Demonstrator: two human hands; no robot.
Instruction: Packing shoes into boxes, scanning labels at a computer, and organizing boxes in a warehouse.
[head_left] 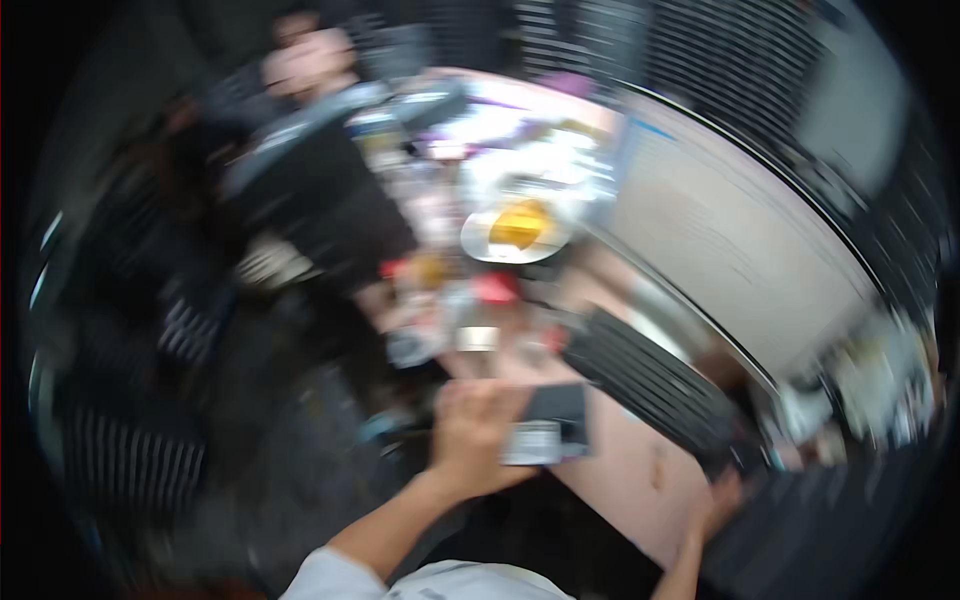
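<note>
The whole view is smeared by motion. My left hand [472, 428] is closed on a dark, flat rectangular thing with a pale label [563, 405], held over the front edge of the pinkish desk [640, 490]. What kind of thing it is, I cannot make out. My right hand [722, 502] rests at the desk's right side, by a small dark object [728, 460] past the end of the black keyboard [650, 378]. Blur hides its fingers, so whether it grips anything cannot be seen.
A large monitor [740, 230] stands behind the keyboard. Left of it are a white round container with something yellow [520, 225], a red item [496, 288] and a small pale-topped cylinder [478, 340]. A dark panel [320, 200] stands further left. Another person [310, 62] is at the far left.
</note>
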